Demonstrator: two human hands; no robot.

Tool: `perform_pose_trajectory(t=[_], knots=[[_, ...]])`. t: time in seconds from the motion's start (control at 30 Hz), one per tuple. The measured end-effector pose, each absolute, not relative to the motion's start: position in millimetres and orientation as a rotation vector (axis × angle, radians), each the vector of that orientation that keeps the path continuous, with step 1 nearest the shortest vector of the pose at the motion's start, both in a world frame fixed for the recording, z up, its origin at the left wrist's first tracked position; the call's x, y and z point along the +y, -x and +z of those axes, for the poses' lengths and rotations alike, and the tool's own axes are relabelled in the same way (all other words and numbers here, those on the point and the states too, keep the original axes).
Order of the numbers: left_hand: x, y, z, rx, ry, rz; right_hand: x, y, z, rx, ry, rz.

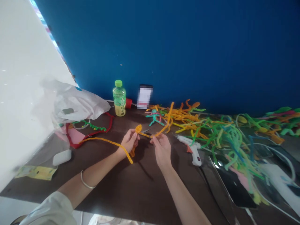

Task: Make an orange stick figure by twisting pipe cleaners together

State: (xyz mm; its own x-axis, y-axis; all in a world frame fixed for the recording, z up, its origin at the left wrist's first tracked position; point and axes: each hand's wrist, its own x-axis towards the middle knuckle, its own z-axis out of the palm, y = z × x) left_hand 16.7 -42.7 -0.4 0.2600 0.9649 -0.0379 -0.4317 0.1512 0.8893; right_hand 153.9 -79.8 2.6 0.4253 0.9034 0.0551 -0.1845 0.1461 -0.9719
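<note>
1. The left hand (130, 140) grips an orange coil (138, 128) between thumb and fingers, above the middle of the dark table (112, 197).
2. The right hand (161, 148) is just beside it, thumb and forefinger closed on an orange stem (145, 135) that runs from the coil to those fingertips. Past them, an orange length curves up toward the back; I cannot tell whether it is all one piece.
3. A long orange strand (105, 139) crosses the left wrist, one end pointing down near the palm, the other reaching the red strip (110, 123).
4. Behind the hands lie a teal figure (154, 117) and a heap of orange stems (187, 117); green stems (232, 140) spread farther right.
5. A white glue gun (196, 156) lies to the right of the right hand, near a black phone (234, 181) lying flat.
6. At the back, a bottle (119, 100) stands upright between a plastic bag (77, 101) and a propped phone (144, 97).
7. Toward the left edge rest a white case (62, 157) and a yellow paper (42, 172).
</note>
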Motion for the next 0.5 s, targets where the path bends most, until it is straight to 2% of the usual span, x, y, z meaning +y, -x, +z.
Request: perform_pose_trajectory(t=[0.5], knots=[[-44.2,-18.2,2.6,0.741,-0.829,1.142,-82.6,-145.9,9.5,-0.706,0.975,1.094]])
